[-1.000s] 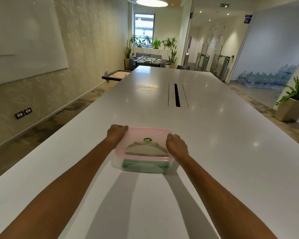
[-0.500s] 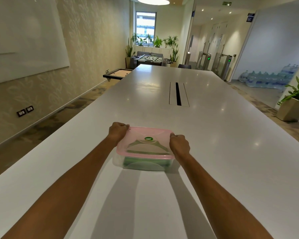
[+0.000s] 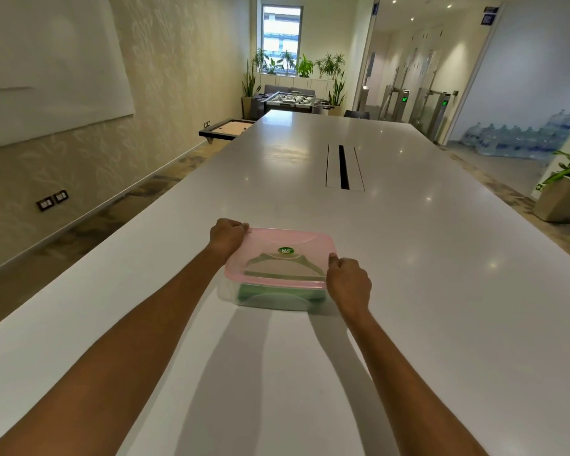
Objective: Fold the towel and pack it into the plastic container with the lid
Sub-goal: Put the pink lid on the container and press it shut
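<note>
A clear plastic container (image 3: pixel 226 291) stands on the long white table (image 3: pixel 441 291), covered by a translucent pink lid (image 3: pixel 306 240) with a green round sticker. Through the clear wall a folded green towel (image 3: pixel 244 292) shows inside. My left hand (image 3: pixel 227 236) grips the lid's far left corner, fingers curled over the rim. My right hand (image 3: pixel 348 283) holds the near right edge of the lid, fingers closed on it.
A cable slot (image 3: pixel 343 167) runs along the table's middle, further away. The table's left edge drops to carpet beside the wall. A potted plant (image 3: pixel 563 199) stands on the floor at right. A foosball table (image 3: pixel 290 100) sits beyond the far end.
Both hands stay on the lid. My left hand has slid to the far left corner, my right hand slightly nearer along the right edge. The container seems unmoved.
</note>
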{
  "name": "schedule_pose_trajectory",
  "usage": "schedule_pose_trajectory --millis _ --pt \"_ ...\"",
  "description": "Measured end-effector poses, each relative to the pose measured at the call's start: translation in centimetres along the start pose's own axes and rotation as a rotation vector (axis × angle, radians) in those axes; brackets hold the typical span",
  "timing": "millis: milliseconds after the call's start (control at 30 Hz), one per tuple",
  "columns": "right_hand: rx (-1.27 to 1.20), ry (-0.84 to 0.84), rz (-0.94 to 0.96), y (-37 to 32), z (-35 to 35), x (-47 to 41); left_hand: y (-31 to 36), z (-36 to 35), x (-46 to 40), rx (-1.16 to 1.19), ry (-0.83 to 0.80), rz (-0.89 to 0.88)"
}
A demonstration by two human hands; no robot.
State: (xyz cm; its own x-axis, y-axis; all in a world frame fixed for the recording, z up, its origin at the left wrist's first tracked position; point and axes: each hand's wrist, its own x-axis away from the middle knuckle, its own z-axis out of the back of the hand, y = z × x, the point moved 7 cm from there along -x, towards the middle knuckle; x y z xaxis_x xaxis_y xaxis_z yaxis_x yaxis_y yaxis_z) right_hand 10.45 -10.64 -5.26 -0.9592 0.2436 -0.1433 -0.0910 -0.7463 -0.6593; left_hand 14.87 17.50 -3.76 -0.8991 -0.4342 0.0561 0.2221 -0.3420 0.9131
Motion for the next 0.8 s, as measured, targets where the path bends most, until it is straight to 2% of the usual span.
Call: schedule_pose_trajectory --millis 267,400,467,667,733,800 --pt "-0.114 0.091 -0.003 0.0 0.8 1.2 -0.7 -0.2 -0.3 0.025 -0.024 0.028" --pt "-0.202 0.056 -0.033 0.3 1.1 2.5 -1.4 -0.3 -0.1 0.186 -0.092 0.130" --pt "-0.226 0.029 -0.065 0.7 0.8 3.2 -2.3 -0.4 -0.2 0.288 -0.180 0.195" --pt "-0.538 -0.095 -0.205 1.9 -1.2 5.6 -3.6 -3.1 1.0 0.617 -0.617 0.329" --pt "-0.655 -0.103 -0.229 1.8 -2.3 6.3 -3.6 -3.6 1.2 0.677 -0.658 0.305" --pt "-0.726 -0.094 -0.243 1.4 -3.3 6.6 -3.6 -3.5 1.3 0.667 -0.629 0.287"
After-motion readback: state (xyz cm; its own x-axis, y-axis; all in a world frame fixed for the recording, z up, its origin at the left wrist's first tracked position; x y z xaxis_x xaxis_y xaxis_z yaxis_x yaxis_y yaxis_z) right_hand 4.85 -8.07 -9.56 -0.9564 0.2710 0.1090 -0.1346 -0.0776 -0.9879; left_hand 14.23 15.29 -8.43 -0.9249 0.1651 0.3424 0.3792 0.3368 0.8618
